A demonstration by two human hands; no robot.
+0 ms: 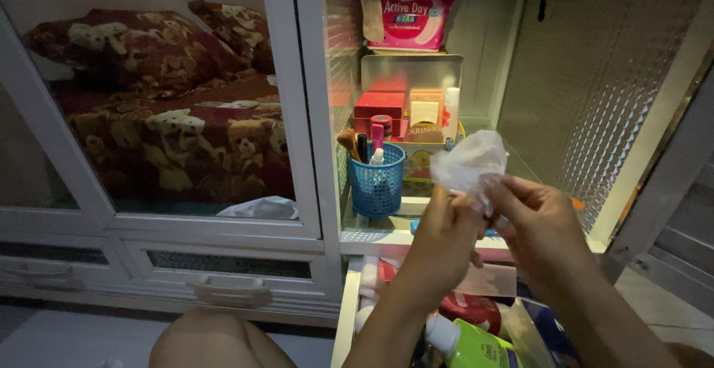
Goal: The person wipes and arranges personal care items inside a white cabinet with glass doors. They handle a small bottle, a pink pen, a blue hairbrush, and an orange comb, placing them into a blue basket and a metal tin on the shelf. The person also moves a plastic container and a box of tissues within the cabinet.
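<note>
From my remote feed: my left hand (445, 228) and right hand (537, 228) both pinch a crumpled clear plastic bag (468, 161), held up before the open white cabinet (306, 107), just right of a blue basket (377, 182) of brushes.

A crumpled, translucent white plastic wrapper (470, 161) is seen right of the frame's centre, bunched upward and pinched at its lower edge.
</note>
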